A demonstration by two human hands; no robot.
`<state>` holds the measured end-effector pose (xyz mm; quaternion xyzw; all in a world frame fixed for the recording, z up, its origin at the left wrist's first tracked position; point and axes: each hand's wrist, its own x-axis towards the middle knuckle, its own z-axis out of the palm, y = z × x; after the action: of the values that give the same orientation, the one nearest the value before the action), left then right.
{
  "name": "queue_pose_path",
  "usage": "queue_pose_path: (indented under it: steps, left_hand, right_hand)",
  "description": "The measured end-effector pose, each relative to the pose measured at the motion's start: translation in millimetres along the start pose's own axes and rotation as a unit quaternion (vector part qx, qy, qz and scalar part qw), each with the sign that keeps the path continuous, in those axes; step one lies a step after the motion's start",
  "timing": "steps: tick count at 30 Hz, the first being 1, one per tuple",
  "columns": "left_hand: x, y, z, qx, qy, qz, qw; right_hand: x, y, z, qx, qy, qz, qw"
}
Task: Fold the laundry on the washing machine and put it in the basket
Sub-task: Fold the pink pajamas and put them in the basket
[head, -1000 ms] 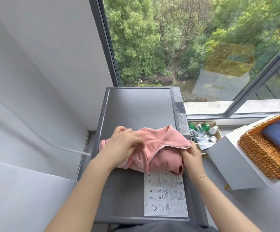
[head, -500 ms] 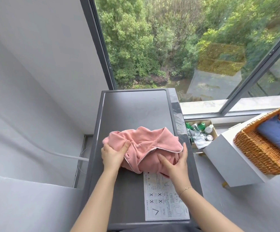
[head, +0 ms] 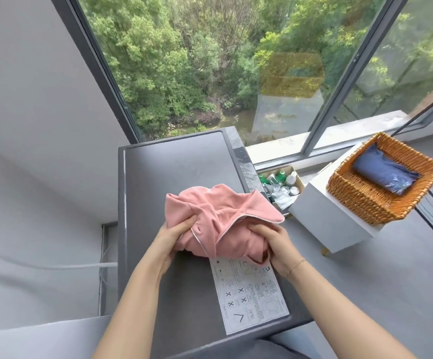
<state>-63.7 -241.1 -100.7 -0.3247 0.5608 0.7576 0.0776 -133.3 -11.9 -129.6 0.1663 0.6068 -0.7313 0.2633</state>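
Pink, soft fabric is bunched between both hands: the left hand (head: pixel 175 235) has its thumb laid over the top of the pink fleece garment with pale piping (head: pixel 218 221) and its fingers tucked beneath, and the right hand (head: pixel 275 242) is clamped on the near right corner, fingers curled into the cloth. Each grip is grasping the garment; neither is released. The bundle is loosely folded, a piped flap draped across its top, and it sits on the near half of the dark grey washing machine top (head: pixel 174 174), just touching the white printed instruction sticker (head: pixel 251 291).

Well apart to the right, the woven orange wicker basket (head: pixel 365 200) is seen on a white box-shaped stand (head: pixel 321 218), with a folded dark blue garment (head: pixel 383 173) already lying inside. Between machine and stand, a small cardboard box of bottles (head: pixel 281 185) is set on the floor.

By the look of it, the fold is nearly done and the carry is next. The bundle is best scooped from beneath on both sides, pressed gently together so the flap is not shed, kept level, and lowered beside the blue piece rather than dropped.
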Motion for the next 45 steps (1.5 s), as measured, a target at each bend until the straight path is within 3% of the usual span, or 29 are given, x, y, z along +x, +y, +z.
queue_pose_path:
  steps: [7,12,16,23,30,45]
  left_hand:
    - [22,16,72,0.012,-0.022,-0.011,1.0]
    - [42,15,163,0.088,-0.069,0.021,0.994]
    - [59,5,257,0.095,-0.112,-0.027,0.989]
    - [87,-22,432,0.108,-0.142,-0.052,0.983]
    - [125,-23,529,0.178,-0.222,-0.023,0.958]
    - [371,1,699,0.197,-0.198,-0.113,0.953]
  right_hand:
    - [-5,-25,-49,0.138,0.101,-0.032,0.985]
    - [11,-53,-137,0.149,0.136,-0.027,0.979]
    - [24,-80,-226,0.143,0.132,-0.023,0.981]
    - [36,-137,-380,0.094,0.254,-0.086,0.959]
    - [61,-162,-466,0.117,0.296,-0.08,0.945]
    - [292,-255,-564,0.138,0.409,-0.031,0.902]
